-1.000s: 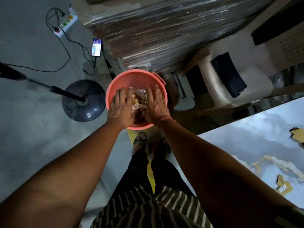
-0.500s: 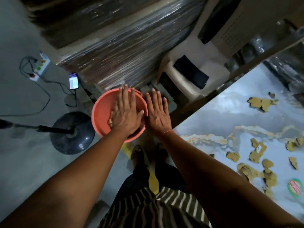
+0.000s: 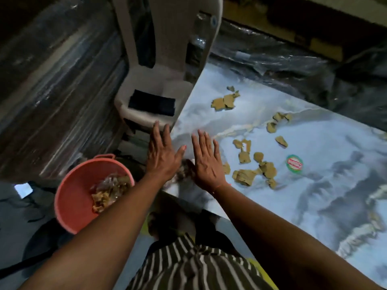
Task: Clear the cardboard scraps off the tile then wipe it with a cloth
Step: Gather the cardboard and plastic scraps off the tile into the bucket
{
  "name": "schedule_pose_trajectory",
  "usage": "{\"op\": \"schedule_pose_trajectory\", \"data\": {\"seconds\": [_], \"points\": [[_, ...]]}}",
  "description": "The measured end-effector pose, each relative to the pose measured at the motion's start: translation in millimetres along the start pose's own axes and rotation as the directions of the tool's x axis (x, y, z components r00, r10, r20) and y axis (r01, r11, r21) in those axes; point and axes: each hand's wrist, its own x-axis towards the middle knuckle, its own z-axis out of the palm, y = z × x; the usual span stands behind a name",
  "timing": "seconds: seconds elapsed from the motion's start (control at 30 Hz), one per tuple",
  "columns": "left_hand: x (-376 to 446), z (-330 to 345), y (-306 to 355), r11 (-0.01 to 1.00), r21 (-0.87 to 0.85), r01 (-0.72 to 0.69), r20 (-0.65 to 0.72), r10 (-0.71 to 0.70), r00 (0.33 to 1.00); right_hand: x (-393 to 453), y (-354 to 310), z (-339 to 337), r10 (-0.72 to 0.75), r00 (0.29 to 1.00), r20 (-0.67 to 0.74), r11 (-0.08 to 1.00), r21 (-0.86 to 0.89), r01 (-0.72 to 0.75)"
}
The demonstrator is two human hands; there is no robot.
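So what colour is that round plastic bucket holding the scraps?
The round plastic bucket is salmon pink, plainest in the head view, lower left on the floor.

Both bare forearms reach forward from the lower edge of the view, side by side; the left hand [image 3: 162, 156] is held flat, palm down, fingers straight and close together, thumb spread out toward the other hand; the right hand [image 3: 206, 162] lies likewise flat and palm down, fingers straight and slightly fanned; a thin red thread circles the right wrist; neither hand holds anything.
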Motion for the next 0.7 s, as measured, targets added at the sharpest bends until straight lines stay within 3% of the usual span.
{"op": "schedule_pose_trajectory", "data": {"seconds": [0.1, 0.2, 0.33, 0.4, 0.47, 0.6, 0.7], "points": [[1, 30, 41, 0.993, -0.121, -0.017, 0.023, 0.020, 1.000, -33, 39, -6, -0.077, 0.996, 0.054, 0.995, -0.055, 0.079], [-13, 60, 73, 0.997, -0.078, 0.008, 0.020, -0.006, 1.000, -65, 64, -2, -0.218, 0.969, 0.119, 0.971, -0.078, 0.228], [-41, 87, 106, 0.961, 0.092, 0.261, -0.025, -0.260, 0.965, -78, 89, 12, -0.351, 0.910, 0.221, 0.920, -0.098, 0.379], [-51, 102, 120, 0.912, 0.097, 0.398, 0.002, -0.400, 0.917, -77, 107, 15, -0.326, 0.924, 0.201, 0.934, -0.084, 0.348], [-60, 118, 131, 0.902, 0.075, 0.425, 0.057, -0.429, 0.901, -73, 129, 13, -0.269, 0.951, 0.153, 0.955, -0.088, 0.284], [-65, 145, 157, 0.929, 0.028, 0.369, 0.139, -0.369, 0.919, -59, 170, -2, -0.131, 0.988, 0.088, 0.984, -0.110, 0.140], [-51, 154, 185, 0.937, -0.124, 0.327, 0.189, -0.301, 0.934, -49, 199, -17, -0.070, 0.996, 0.057, 0.996, -0.045, 0.072]]}}
